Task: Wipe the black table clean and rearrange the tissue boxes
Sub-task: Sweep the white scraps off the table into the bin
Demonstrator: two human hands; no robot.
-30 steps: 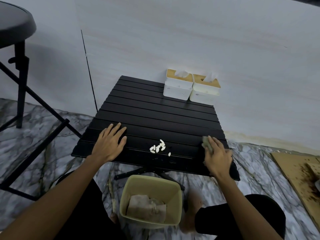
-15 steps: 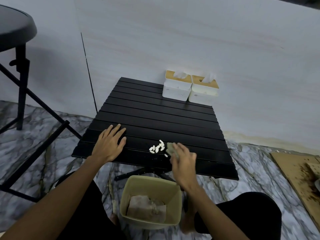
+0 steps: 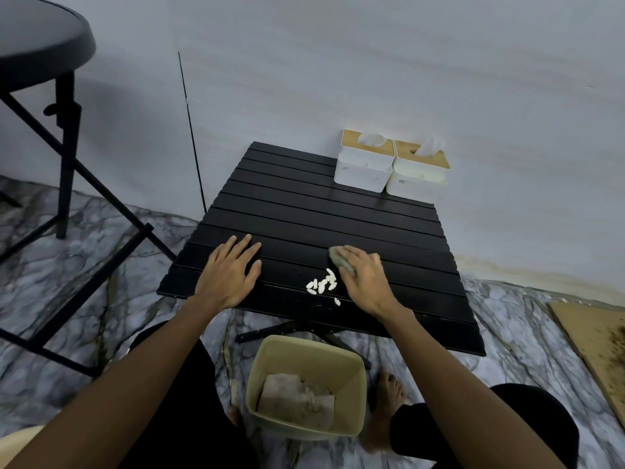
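Cloth (image 3: 341, 262) under flat right hand (image 3: 367, 282)

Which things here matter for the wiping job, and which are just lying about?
Job:
black table
cloth under right hand
white crumbs
two tissue boxes
bin
left hand flat on table

Lying about:
stool
cardboard
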